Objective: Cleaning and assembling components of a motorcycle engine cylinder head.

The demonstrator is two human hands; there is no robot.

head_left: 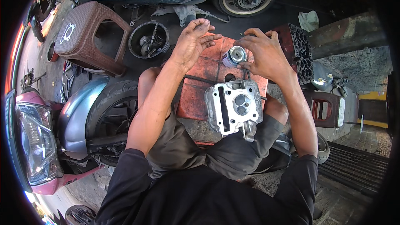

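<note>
My left hand (192, 43) is raised over the far left part of a red box-like surface (200, 64), its fingers loosely bent and apart, with nothing visible in them. My right hand (266, 56) curves round a small metal can (234, 56) with a round lid. Thumb and fingertips lie at opposite sides of the can, which looks upright on the red surface. Nearer to me rests a silver engine cylinder head (235, 106), its flat face up, showing two round valves in a chamber and a long dark slot. Neither hand touches it.
A black basin (148, 39) of metal parts and a brown plastic stool (89, 37) are at left. Motorbikes stand at the far side and left, one with a headlight (37, 137). A dark engine block (298, 54) lies right, near a second stool (327, 108) and a floor grating (354, 166).
</note>
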